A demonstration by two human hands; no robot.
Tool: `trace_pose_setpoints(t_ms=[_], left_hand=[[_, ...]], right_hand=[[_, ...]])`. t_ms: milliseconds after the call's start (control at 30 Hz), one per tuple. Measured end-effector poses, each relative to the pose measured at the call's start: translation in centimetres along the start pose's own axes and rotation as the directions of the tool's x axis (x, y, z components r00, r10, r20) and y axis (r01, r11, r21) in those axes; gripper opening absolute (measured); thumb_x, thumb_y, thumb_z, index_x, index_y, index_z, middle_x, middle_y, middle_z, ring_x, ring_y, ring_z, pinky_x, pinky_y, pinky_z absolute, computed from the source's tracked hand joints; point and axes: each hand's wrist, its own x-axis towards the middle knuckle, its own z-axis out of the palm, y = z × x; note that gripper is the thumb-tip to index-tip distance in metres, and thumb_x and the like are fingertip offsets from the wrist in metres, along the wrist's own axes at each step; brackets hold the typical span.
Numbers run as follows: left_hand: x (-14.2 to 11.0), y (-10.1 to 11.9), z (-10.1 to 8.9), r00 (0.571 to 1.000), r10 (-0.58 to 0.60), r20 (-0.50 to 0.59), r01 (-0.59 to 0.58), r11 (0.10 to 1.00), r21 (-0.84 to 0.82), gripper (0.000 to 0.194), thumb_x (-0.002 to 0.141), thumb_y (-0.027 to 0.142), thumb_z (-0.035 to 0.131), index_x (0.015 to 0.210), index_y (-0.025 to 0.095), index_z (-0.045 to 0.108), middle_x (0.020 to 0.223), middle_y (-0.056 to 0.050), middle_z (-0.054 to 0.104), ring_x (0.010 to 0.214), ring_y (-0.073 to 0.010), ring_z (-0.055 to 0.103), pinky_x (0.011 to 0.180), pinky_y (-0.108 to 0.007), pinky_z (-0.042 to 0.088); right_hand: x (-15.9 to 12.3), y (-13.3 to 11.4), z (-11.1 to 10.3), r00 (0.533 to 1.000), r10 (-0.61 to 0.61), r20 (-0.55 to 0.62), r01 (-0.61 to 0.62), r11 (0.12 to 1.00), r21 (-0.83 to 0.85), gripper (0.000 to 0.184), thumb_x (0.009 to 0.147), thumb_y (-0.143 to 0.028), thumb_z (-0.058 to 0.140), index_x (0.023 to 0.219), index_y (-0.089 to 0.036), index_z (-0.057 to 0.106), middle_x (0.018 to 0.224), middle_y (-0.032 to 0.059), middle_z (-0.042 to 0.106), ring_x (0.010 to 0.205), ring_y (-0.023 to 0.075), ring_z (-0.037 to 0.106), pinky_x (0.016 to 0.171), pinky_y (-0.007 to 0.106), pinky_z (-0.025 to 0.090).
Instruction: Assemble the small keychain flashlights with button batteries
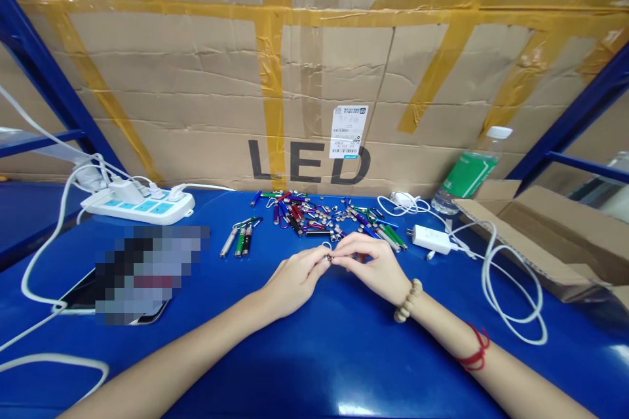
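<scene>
My left hand [295,277] and my right hand [374,270] meet over the middle of the blue table. Both are closed, fingertips pinched together around a small metal part [330,258], mostly hidden by the fingers. A thin pale ring [327,245] shows just above my left fingertips. Beyond the hands lies a loose pile of small pen-shaped flashlights [295,212] in several colours, with carabiner clips and small round silver button cells [324,216] among them. Left of the pile, three flashlights [240,241], silver, green and black, lie side by side with their clips.
A white power strip [142,208] with plugs and a blurred phone-like device [83,291] are at left. To the right are a white charger [431,239] with looped cable, a green-labelled bottle [469,173] and an open carton [540,236]. A large taped cardboard box [196,91] stands behind.
</scene>
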Motion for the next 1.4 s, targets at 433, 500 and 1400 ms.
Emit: trace_pose_setpoints(t_ms=[433, 500, 1400], left_hand=[[-0.2, -0.3, 0.8, 0.988, 0.026, -0.152, -0.046, 0.990, -0.132, 0.027, 0.090, 0.027, 0.033, 0.111, 0.020, 0.047, 0.077, -0.001, 0.058, 0.067, -0.0133, 0.053, 0.065, -0.023, 0.042], [-0.2, -0.4, 0.8, 0.985, 0.039, -0.169, -0.063, 0.989, -0.134, 0.027, 0.090, 0.025, 0.033, 0.112, 0.020, 0.048, 0.072, 0.000, 0.056, 0.064, -0.0124, 0.052, 0.062, -0.022, 0.041], [-0.9, -0.2, 0.7, 0.998, 0.057, 0.032, -0.054, 0.993, -0.108, 0.012, 0.089, 0.017, 0.035, 0.096, 0.020, 0.044, 0.089, -0.002, 0.063, 0.076, -0.0148, 0.060, 0.064, -0.021, 0.040]], right_hand=[[-0.1, -0.3, 0.3, 0.992, 0.062, -0.107, -0.061, 0.998, 0.013, 0.015, 0.076, -0.030, 0.062, 0.079, -0.017, 0.068, 0.073, 0.0046, 0.063, 0.047, 0.0067, 0.049, 0.041, 0.018, 0.042], [0.0, -0.1, 0.2, 0.995, 0.077, -0.066, -0.072, 0.995, 0.069, 0.015, 0.075, -0.030, 0.063, 0.077, -0.016, 0.069, 0.075, 0.0048, 0.063, 0.047, 0.0065, 0.051, 0.040, 0.019, 0.042], [0.1, 0.8, 0.0, 0.976, 0.148, 0.158, -0.183, 0.955, 0.235, 0.022, 0.063, -0.024, 0.073, 0.050, -0.014, 0.059, 0.063, 0.0008, 0.056, 0.054, 0.0078, 0.050, 0.048, 0.020, 0.040]])
